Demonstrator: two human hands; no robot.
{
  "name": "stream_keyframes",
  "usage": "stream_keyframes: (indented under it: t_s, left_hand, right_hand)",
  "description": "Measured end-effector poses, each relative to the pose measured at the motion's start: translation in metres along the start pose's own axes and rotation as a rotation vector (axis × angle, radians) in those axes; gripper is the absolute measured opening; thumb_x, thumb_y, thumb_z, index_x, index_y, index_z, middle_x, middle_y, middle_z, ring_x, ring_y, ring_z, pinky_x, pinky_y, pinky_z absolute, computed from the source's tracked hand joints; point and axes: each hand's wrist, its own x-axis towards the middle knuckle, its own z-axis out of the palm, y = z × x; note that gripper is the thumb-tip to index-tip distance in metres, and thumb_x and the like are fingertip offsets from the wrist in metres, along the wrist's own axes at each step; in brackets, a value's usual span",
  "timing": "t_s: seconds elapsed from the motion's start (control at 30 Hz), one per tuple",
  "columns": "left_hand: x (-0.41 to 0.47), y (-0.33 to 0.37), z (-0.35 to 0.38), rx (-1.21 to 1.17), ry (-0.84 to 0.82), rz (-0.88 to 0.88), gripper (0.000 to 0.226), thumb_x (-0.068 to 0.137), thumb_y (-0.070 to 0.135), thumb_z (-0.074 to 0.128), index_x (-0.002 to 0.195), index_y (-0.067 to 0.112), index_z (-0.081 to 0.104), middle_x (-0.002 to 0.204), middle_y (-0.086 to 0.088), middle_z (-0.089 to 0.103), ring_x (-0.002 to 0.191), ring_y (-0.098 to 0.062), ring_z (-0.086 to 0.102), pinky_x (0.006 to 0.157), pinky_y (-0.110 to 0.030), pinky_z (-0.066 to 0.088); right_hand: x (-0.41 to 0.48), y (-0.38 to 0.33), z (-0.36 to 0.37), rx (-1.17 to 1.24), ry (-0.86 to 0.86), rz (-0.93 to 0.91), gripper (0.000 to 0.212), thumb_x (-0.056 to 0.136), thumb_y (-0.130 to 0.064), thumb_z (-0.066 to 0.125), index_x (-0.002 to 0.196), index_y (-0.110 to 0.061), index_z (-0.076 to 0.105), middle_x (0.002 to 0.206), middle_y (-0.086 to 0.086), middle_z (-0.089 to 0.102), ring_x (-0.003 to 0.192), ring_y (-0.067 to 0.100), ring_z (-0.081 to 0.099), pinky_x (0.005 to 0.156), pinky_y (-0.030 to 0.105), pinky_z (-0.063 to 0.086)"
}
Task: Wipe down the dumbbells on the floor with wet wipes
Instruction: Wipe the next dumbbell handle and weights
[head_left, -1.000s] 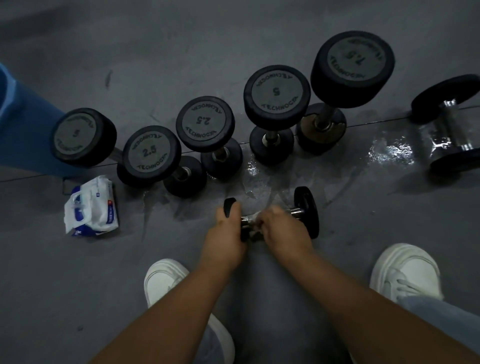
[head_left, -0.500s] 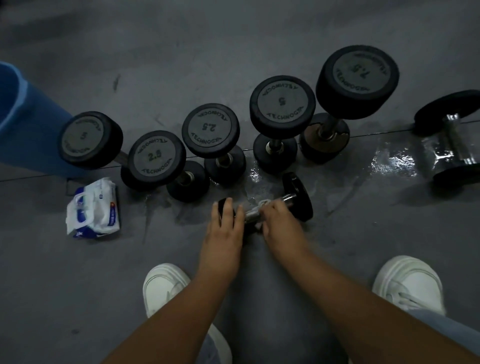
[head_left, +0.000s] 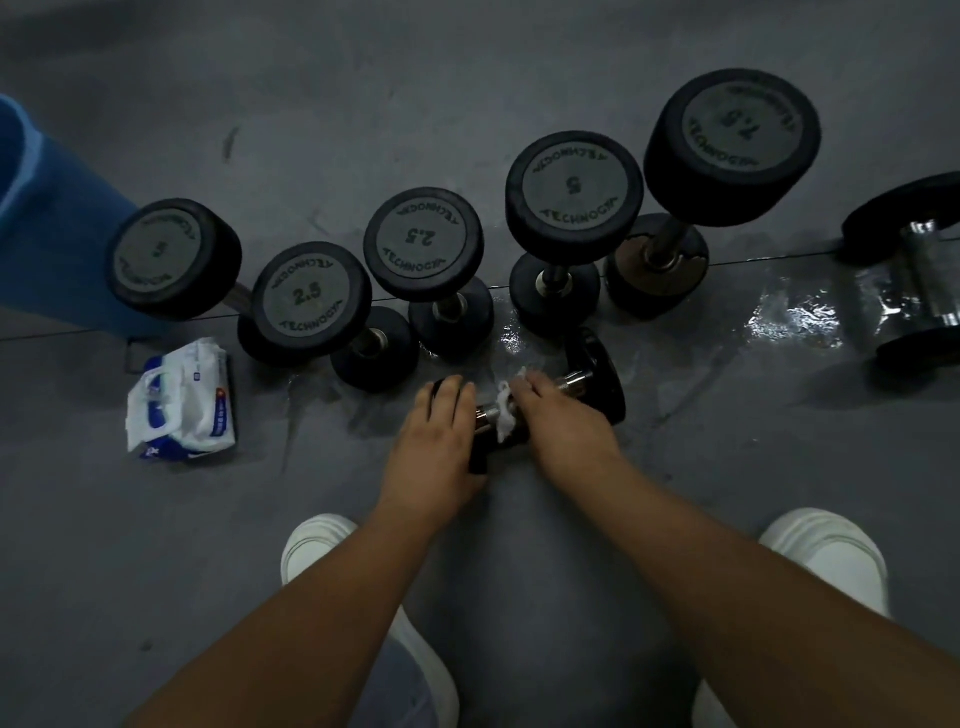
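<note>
A small black dumbbell lies on the grey floor in front of me. My left hand lies over its near head, fingers laid across the top. My right hand holds a crumpled white wet wipe wrapped round the chrome handle. Behind it several black dumbbells stand on end in a row: one unmarked, two marked 2.5, one marked 5, one marked 7.5.
A white and blue pack of wet wipes lies on the floor to the left. A blue bin stands at far left. Another dumbbell lies at the right edge beside a wet patch. My white shoes flank my arms.
The small dumbbell has turned so its far head points away to the right. My left hand went from gripping its near head to lying over it. The wipe now shows on the handle.
</note>
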Motion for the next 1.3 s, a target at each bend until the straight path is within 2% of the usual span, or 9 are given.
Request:
stream_keyframes:
  t_s: [0.13, 0.27, 0.53, 0.67, 0.77, 0.87, 1.0, 1.1, 1.3]
  left_hand:
    - [0.000, -0.003, -0.008, 0.052, -0.073, 0.047, 0.099, 0.062, 0.047, 0.075, 0.143, 0.003, 0.038, 0.146, -0.014, 0.038, 0.129, -0.036, 0.042, 0.110, -0.041, 0.038]
    - [-0.006, -0.003, -0.022, -0.046, -0.197, 0.136, 0.108, 0.059, 0.051, 0.081, 0.147, 0.008, 0.034, 0.152, -0.009, 0.034, 0.133, -0.030, 0.040, 0.109, -0.036, 0.039]
    - [-0.014, 0.008, -0.018, -0.215, -0.246, -0.067, 0.125, 0.067, 0.040, 0.083, 0.156, 0.020, -0.003, 0.164, -0.007, -0.014, 0.148, -0.032, 0.019, 0.116, -0.037, 0.026]
    - [-0.015, 0.014, -0.013, -0.011, -0.117, -0.062, 0.120, 0.066, 0.051, 0.080, 0.154, 0.017, 0.006, 0.161, -0.008, 0.011, 0.150, -0.023, 0.009, 0.120, -0.038, 0.005]
    - [-0.010, 0.013, -0.013, -0.003, -0.093, -0.077, 0.110, 0.066, 0.053, 0.075, 0.152, 0.018, 0.015, 0.157, -0.003, 0.022, 0.149, -0.024, 0.011, 0.120, -0.040, 0.005]
    - [-0.006, 0.009, -0.012, 0.005, -0.117, -0.078, 0.112, 0.064, 0.054, 0.074, 0.152, 0.019, 0.016, 0.156, -0.002, 0.022, 0.149, -0.024, 0.011, 0.121, -0.043, 0.004]
    - [-0.005, 0.008, -0.011, -0.010, -0.128, -0.058, 0.112, 0.062, 0.054, 0.075, 0.152, 0.018, 0.018, 0.154, -0.002, 0.024, 0.147, -0.021, 0.015, 0.120, -0.043, 0.008]
    - [-0.003, 0.006, -0.012, -0.036, -0.130, -0.062, 0.113, 0.059, 0.054, 0.076, 0.151, 0.018, 0.021, 0.152, -0.002, 0.028, 0.144, -0.021, 0.023, 0.119, -0.043, 0.010]
    - [-0.001, 0.004, -0.013, -0.095, -0.151, -0.064, 0.114, 0.056, 0.052, 0.076, 0.150, 0.020, 0.020, 0.149, 0.000, 0.030, 0.138, -0.021, 0.032, 0.119, -0.041, 0.018]
  right_hand:
    - [0.015, -0.008, -0.004, 0.036, -0.021, 0.101, 0.032, 0.092, -0.016, 0.052, 0.123, -0.024, 0.052, 0.129, 0.007, 0.050, 0.109, 0.030, 0.060, 0.083, 0.037, 0.049]
    - [-0.007, 0.009, -0.002, 0.045, -0.167, 0.041, 0.040, 0.086, -0.028, 0.066, 0.124, -0.024, 0.054, 0.125, 0.006, 0.054, 0.112, 0.027, 0.057, 0.087, 0.033, 0.046]
    - [-0.028, -0.008, 0.001, 0.273, 0.030, 0.059, 0.012, 0.091, -0.028, 0.057, 0.087, -0.018, 0.063, 0.095, 0.006, 0.058, 0.086, 0.027, 0.060, 0.071, 0.033, 0.047]
    - [-0.020, -0.006, -0.001, 0.300, 0.228, 0.198, 0.008, 0.090, -0.022, 0.054, 0.087, -0.016, 0.057, 0.097, 0.010, 0.056, 0.082, 0.032, 0.060, 0.066, 0.036, 0.044]
    - [-0.017, -0.019, -0.007, 0.237, 0.020, 0.041, 0.012, 0.086, -0.019, 0.051, 0.098, -0.022, 0.052, 0.102, 0.011, 0.060, 0.091, 0.034, 0.062, 0.071, 0.037, 0.048]
    - [-0.013, -0.010, -0.011, 0.226, 0.143, 0.148, 0.013, 0.089, -0.021, 0.050, 0.102, -0.024, 0.050, 0.101, 0.010, 0.058, 0.088, 0.034, 0.062, 0.068, 0.036, 0.046]
    - [-0.014, -0.010, -0.013, 0.259, -0.040, -0.024, 0.015, 0.086, -0.018, 0.052, 0.095, -0.021, 0.063, 0.100, 0.007, 0.063, 0.094, 0.028, 0.061, 0.078, 0.034, 0.049]
    - [-0.011, -0.004, -0.012, 0.334, 0.184, 0.183, 0.020, 0.089, -0.017, 0.052, 0.104, -0.013, 0.064, 0.106, 0.012, 0.060, 0.094, 0.029, 0.060, 0.081, 0.033, 0.047]
    - [-0.012, -0.005, -0.016, 0.247, -0.022, -0.001, 0.034, 0.085, -0.010, 0.054, 0.119, -0.014, 0.059, 0.116, 0.011, 0.057, 0.106, 0.029, 0.057, 0.087, 0.032, 0.044]
